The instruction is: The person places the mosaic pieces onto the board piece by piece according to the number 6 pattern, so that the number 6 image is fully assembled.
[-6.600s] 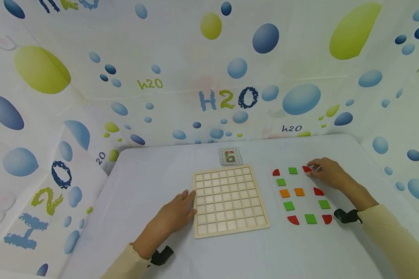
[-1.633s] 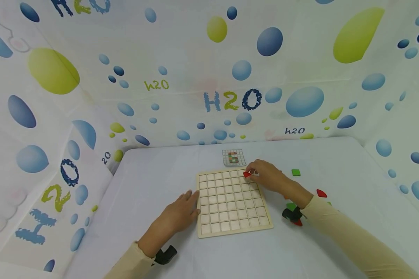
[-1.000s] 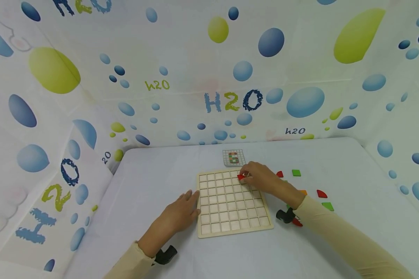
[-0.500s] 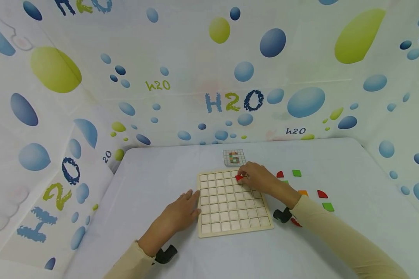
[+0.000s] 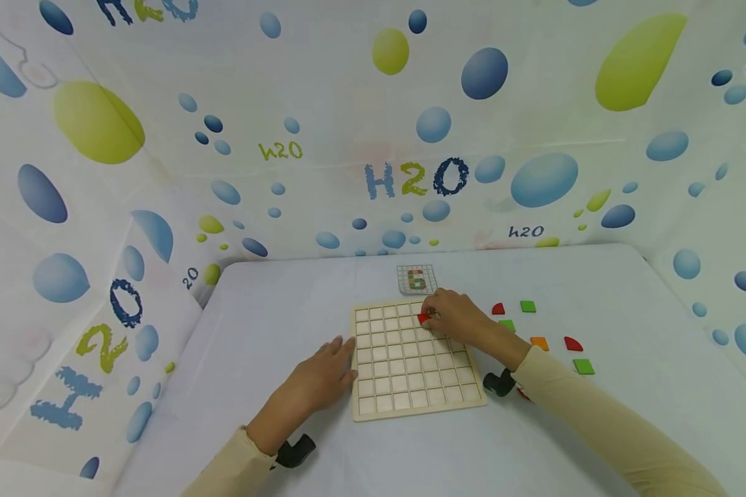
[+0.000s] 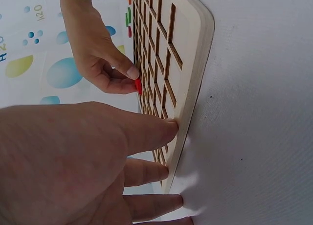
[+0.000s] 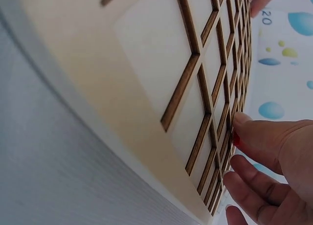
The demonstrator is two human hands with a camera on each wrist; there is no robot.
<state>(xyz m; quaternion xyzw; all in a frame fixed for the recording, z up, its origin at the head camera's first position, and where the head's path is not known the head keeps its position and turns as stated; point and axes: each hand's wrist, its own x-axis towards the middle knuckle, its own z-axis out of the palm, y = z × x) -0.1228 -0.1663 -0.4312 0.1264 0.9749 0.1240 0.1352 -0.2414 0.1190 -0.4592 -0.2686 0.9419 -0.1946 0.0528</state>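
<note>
A square wooden grid board [image 5: 408, 400] lies on the white table. My left hand [image 5: 317, 378] rests at its left edge, fingers extended; in the left wrist view the thumb and a finger touch the rim. Over the board's upper rows, my right hand [image 5: 458, 317] pinches a red quarter-circle tile [image 5: 422, 319] between thumb and fingers. The left wrist view shows the tile [image 6: 138, 85] at the grid surface; whether it sits inside a cell I cannot tell. In the right wrist view, the thumb covers most of it.
Right of the board lie loose tiles, among them a red quarter-circle [image 5: 573, 344], a green square [image 5: 528, 306] and an orange square [image 5: 539, 343]. The right forearm hides some. Behind the board is a small card [image 5: 416, 279] printed with a coloured grid pattern.
My right hand has carried the red quarter-circle tile left from the loose tiles to the board. During the last second it shifts slightly farther left. My left hand stays at the board's edge.
</note>
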